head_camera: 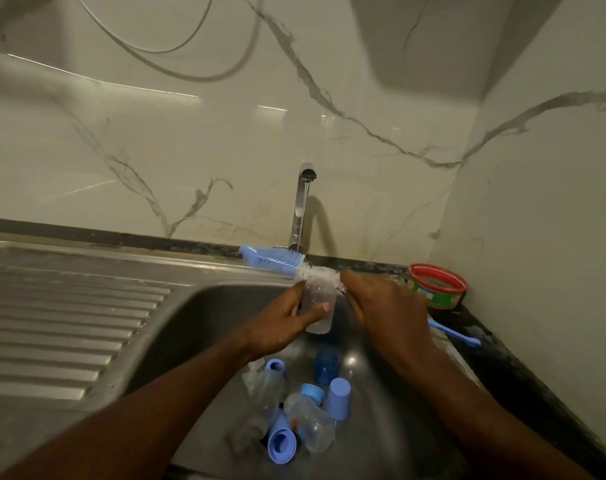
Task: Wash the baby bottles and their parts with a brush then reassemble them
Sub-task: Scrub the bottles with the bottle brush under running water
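Observation:
My left hand (280, 327) grips a clear baby bottle (319, 318) upright over the sink (204, 320), below the tap. My right hand (388, 306) holds a blue and white bottle brush (270, 260). Its bristle end lies across the bottle's mouth and points left, while its blue handle sticks out behind my hand to the right. On the sink floor lie two clear bottles (308, 424) with blue collars, a dark blue cap (326, 367) and light blue caps (339, 398). Another light blue part (281, 446) lies nearest to me.
Water runs from the chrome tap (300, 206) at the back of the sink. A ribbed steel drainboard (69, 323) lies to the left. A red and green tub (437, 286) stands on the dark counter at the right, near the wall corner.

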`<state>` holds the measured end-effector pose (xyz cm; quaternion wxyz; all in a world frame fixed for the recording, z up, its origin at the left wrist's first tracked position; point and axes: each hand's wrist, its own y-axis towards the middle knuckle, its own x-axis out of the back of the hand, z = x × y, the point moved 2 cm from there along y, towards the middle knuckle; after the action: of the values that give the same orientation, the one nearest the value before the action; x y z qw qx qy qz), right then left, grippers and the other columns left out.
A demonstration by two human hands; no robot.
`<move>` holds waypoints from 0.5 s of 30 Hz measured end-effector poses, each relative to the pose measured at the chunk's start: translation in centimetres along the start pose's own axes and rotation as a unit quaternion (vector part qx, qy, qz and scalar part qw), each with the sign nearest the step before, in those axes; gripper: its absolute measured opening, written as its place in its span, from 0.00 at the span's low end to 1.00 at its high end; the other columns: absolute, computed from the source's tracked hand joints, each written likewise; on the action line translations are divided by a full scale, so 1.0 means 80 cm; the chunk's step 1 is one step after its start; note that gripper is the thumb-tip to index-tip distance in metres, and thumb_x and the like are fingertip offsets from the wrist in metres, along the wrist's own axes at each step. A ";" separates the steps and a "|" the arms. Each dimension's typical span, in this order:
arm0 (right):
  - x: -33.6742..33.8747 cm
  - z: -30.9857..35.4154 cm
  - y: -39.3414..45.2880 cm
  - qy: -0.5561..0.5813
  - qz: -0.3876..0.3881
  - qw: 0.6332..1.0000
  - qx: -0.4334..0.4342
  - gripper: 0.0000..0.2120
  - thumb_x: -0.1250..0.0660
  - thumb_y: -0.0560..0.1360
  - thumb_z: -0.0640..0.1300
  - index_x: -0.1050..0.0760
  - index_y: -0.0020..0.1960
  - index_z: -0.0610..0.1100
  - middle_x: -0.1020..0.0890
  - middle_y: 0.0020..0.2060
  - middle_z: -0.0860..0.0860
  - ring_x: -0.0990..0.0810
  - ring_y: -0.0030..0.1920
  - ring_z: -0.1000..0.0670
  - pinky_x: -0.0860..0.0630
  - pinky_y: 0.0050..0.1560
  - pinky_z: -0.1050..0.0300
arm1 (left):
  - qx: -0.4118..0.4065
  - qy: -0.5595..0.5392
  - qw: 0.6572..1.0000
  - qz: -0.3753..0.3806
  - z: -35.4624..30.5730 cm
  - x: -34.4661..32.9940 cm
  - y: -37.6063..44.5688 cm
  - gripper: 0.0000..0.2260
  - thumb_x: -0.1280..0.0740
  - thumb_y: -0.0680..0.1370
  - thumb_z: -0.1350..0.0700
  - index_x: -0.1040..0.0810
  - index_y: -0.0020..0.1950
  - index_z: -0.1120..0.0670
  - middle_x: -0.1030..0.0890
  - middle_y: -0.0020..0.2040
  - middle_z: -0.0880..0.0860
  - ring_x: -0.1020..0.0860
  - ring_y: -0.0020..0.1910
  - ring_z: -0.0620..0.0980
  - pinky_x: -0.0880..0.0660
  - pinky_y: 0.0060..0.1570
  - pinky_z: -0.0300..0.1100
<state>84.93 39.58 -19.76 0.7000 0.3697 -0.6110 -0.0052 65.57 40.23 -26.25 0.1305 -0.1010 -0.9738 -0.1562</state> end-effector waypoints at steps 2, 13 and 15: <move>0.008 -0.003 -0.001 0.003 -0.013 1.000 0.001 0.08 0.37 0.81 0.52 0.25 0.60 0.54 0.17 0.50 0.51 0.18 0.48 0.48 0.21 0.49 0.49 | 0.005 -0.004 1.000 -0.013 -0.002 0.011 -0.004 0.19 0.33 0.79 0.40 0.33 0.66 0.24 0.24 0.62 0.30 0.24 0.62 0.33 0.23 0.54 0.32; 0.006 0.013 0.005 0.022 -0.009 1.000 -0.013 0.13 0.44 0.84 0.57 0.24 0.61 0.55 0.17 0.49 0.54 0.19 0.47 0.51 0.21 0.50 0.51 | -0.029 0.044 0.998 -0.037 0.000 0.000 0.005 0.23 0.31 0.75 0.34 0.26 0.68 0.38 0.20 0.62 0.36 0.22 0.62 0.36 0.22 0.59 0.39; 0.008 0.012 0.009 -0.008 -0.014 0.999 -0.033 0.13 0.45 0.84 0.58 0.25 0.61 0.55 0.18 0.49 0.54 0.20 0.45 0.52 0.23 0.47 0.54 | -0.033 0.064 0.995 -0.068 0.007 0.009 0.008 0.23 0.31 0.76 0.36 0.27 0.70 0.40 0.22 0.65 0.42 0.23 0.65 0.41 0.24 0.65 0.47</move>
<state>83.93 39.30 -18.83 0.7067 0.3549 -0.6109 -0.0377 64.89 41.17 -26.37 0.1780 -0.0288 -0.9625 -0.2027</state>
